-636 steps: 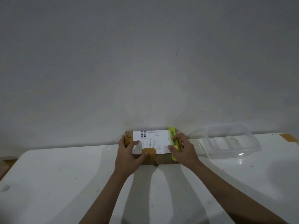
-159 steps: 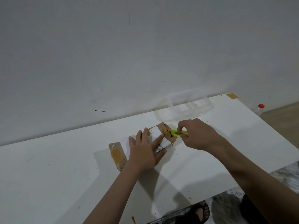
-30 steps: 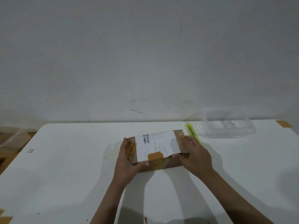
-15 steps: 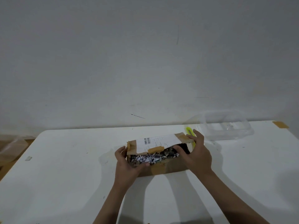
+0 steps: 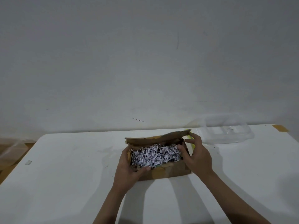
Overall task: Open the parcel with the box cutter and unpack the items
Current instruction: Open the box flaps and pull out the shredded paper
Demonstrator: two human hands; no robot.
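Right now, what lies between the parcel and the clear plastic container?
In the head view, the right hand and a sliver of the yellow-green box cutter lie between parcel and clear plastic container; beyond them, bare table.

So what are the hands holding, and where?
Both hold the open box: the left hand grips its left end, the right hand its right end wall.

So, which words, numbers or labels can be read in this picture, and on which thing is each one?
None can be read.
Brown cardboard parcel: its lid is folded back and shows no print on the visible side.
Shredded white paper filling: dark printed marks, too small and blurred to read.
Clear plastic container: no text visible.
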